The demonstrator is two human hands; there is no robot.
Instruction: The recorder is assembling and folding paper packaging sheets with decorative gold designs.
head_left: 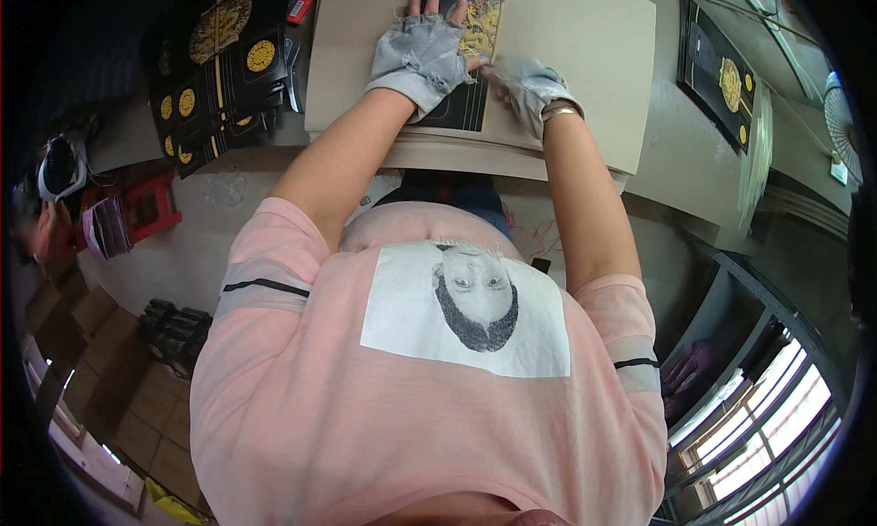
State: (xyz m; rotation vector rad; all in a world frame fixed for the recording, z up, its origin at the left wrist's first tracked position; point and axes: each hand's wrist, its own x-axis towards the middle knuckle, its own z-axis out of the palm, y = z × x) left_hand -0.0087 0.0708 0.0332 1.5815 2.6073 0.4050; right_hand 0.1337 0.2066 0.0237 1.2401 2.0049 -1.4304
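A black card panel with gold printed decoration [461, 110] lies on a stack of large beige boards [575, 32] at the table's front. Across its left part rests my left hand [422, 58], in a worn grey fingerless glove, its fingers spread and pressing down. My right hand [532, 87], gloved the same way and wearing a bracelet, is at the panel's right edge, close to the left thumb. Motion smears its fingers, so whether it grips anything does not show. Part of the panel is hidden under the left hand.
Several black and gold panels [219, 92] lie piled at the left, beside a small red item [299, 10]. Another stack of such panels [717, 78] stands at the right. A red stool [151, 204] is at the lower left; a fan [842, 124] is at the far right.
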